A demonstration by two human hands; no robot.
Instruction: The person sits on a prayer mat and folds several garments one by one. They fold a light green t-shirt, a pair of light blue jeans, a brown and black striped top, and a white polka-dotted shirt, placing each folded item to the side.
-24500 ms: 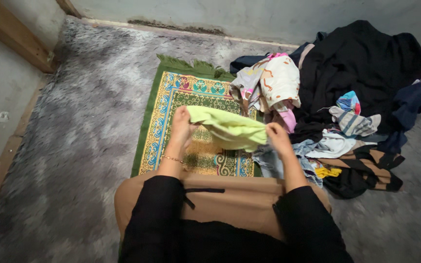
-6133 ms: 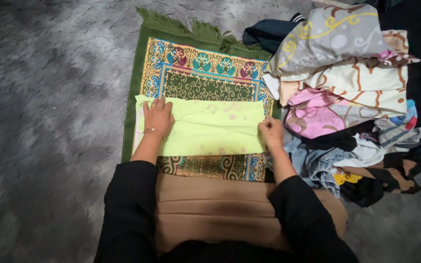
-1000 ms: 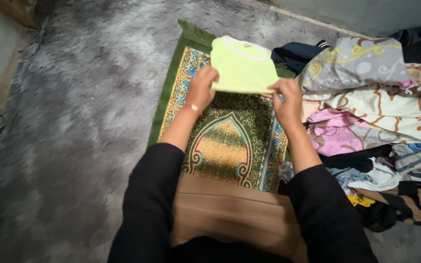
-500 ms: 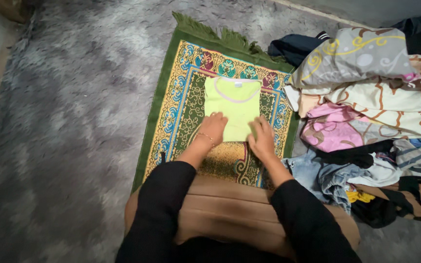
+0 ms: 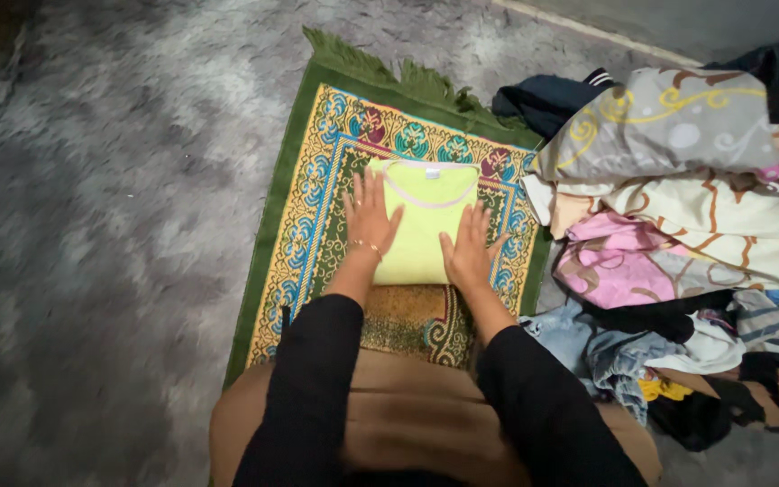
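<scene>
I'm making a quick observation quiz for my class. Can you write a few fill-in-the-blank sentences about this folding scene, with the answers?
1. Both hands, the left hand and the right hand, press flat on a folded shirt whose colour is ____.
2. The shirt lies on a patterned mat with a ____ fringed border.
3. The heap of unfolded clothes lies to the person's ____.
4. A thin bracelet is on the ____ wrist.

Answers: light green; green; right; left
</scene>
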